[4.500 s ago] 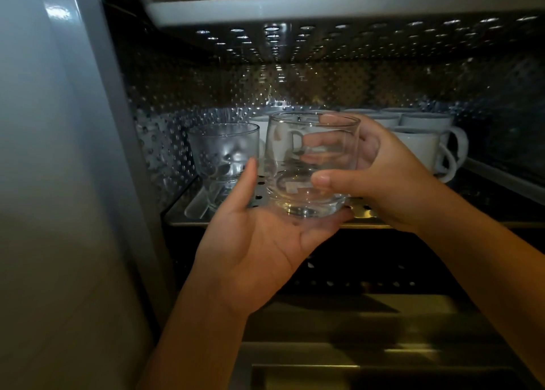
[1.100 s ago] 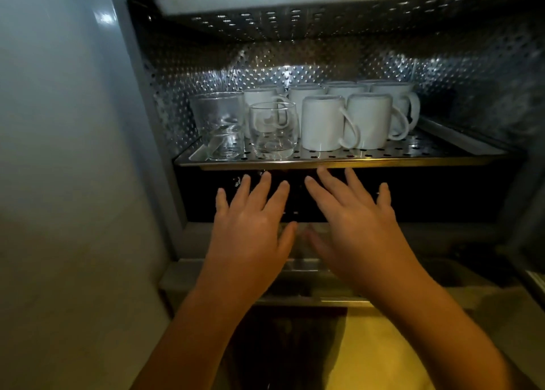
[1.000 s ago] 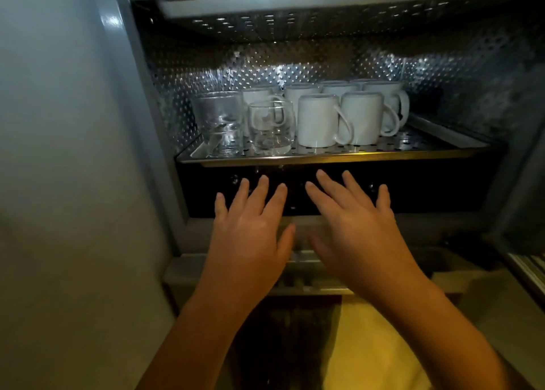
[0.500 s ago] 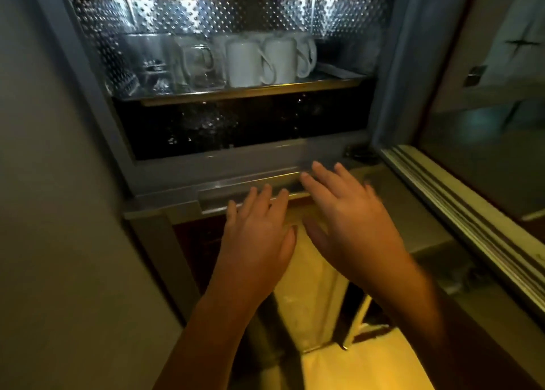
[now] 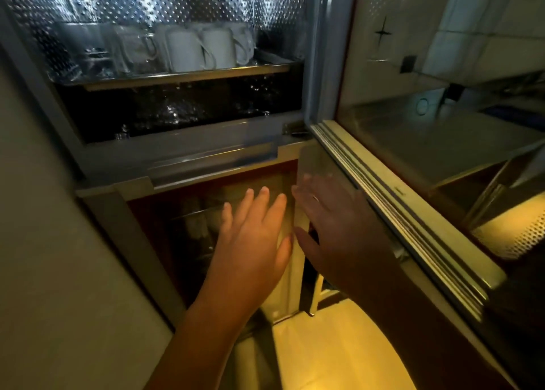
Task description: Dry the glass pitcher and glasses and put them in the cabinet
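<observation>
The cabinet (image 5: 188,153) stands open in a dim room, its inside lined with perforated, dimpled steel (image 5: 147,3) that catches small glints of light. On the upper shelf (image 5: 188,76), a shiny metal tray-like rack with a bright front lip, two clear glasses sit upright at the left end: one glass (image 5: 88,51) nearest the left wall and a second glass (image 5: 132,50) just beside it. Right of them stand white mugs (image 5: 184,50) in rows, handles turned to the right. Below the shelf is a dark space where little can be made out beyond a few reflections.

The cabinet door (image 5: 398,212) swings out on the right, its pale ribbed edge running diagonally down the view and its glass pane reflecting a pale room. A plain grey wall (image 5: 44,257) fills the left side. Lower down, a dark panel (image 5: 182,227) fronts the lower compartment, and warm yellow light falls on the floor (image 5: 339,345) and on a perforated surface (image 5: 507,236) at far right.

Both hands are held out in front of that lower panel, well below the glasses. The left hand (image 5: 253,242) and right hand (image 5: 333,230) are side by side, thumbs close but apart, fingers straight and spread, palms facing away, with nothing in either one. Whether they touch the panel cannot be told.
</observation>
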A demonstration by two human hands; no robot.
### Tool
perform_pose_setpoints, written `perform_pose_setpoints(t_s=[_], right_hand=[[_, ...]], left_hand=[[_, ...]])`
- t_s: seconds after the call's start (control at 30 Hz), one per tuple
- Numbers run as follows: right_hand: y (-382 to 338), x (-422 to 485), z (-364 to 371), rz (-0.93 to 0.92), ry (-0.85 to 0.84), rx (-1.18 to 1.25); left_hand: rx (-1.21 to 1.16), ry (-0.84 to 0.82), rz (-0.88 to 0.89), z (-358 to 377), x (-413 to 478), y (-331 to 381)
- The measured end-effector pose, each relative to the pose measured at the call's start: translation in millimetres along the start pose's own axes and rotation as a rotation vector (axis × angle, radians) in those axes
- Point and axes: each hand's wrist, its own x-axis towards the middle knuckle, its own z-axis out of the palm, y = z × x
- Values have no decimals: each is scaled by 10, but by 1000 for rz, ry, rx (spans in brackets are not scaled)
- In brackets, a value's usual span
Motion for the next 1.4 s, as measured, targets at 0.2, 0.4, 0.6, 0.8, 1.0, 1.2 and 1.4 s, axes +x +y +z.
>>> perform_pose_setpoints(t_s=[0.2, 0.4, 0.6, 0.8, 1.0, 1.2, 1.4], right_hand=[[-36, -347, -191, -4, -9, 28], [-47, -635, -384, 42, -58, 109], [-145, -716, -635, 4, -98, 17], [-56, -816, -937, 28, -100, -13], [36, -794, -1224, -22, -107, -111], [118, -877, -1367, -114, -8, -93], [261, -1088, -1477, -246, 243, -183]], left_hand=[[39, 14, -38, -91, -363, 277], [52, 54, -94, -252, -713, 446], [104, 65, -59, -444, -802, 551], [83, 81, 84, -535, -849, 755], [76, 123, 159, -641, -770, 925], [128, 87, 199, -672, -743, 969], [23, 202, 309, -726, -720, 1145]])
